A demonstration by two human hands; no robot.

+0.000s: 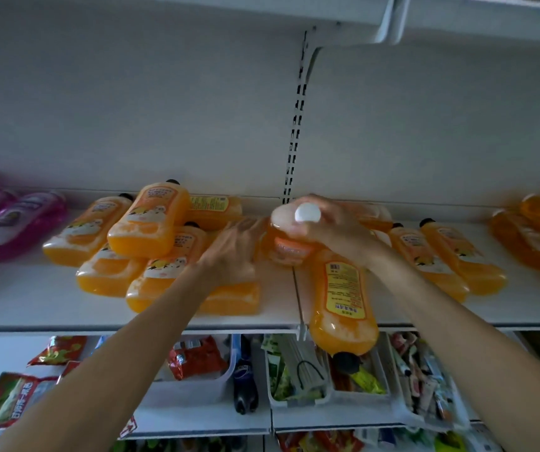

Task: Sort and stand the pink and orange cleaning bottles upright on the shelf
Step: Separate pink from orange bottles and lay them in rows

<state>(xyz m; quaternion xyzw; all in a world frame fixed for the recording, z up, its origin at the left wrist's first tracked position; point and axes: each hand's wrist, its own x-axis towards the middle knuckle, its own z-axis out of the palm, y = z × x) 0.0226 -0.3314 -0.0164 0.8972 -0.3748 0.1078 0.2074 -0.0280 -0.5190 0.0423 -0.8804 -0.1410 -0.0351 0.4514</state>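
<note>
Two hands work among toppled orange bottles on a white shelf [34, 298].

A heap of orange bottles [148, 223] lies flat left of centre, with pink bottles [11, 223] on their sides at the far left and more orange ones [441, 256] lying to the right. One orange bottle [343, 305] lies lengthwise at the middle, its black cap hanging over the near edge. Just behind it, the right hand [334, 223] curls over the top of a white-capped orange bottle [291, 246], gripping it from the right. The left hand [232, 252], blurred, reaches in with its fingers straight and spread beside that bottle, over the heap's right end; whether it touches anything cannot be told.
</note>
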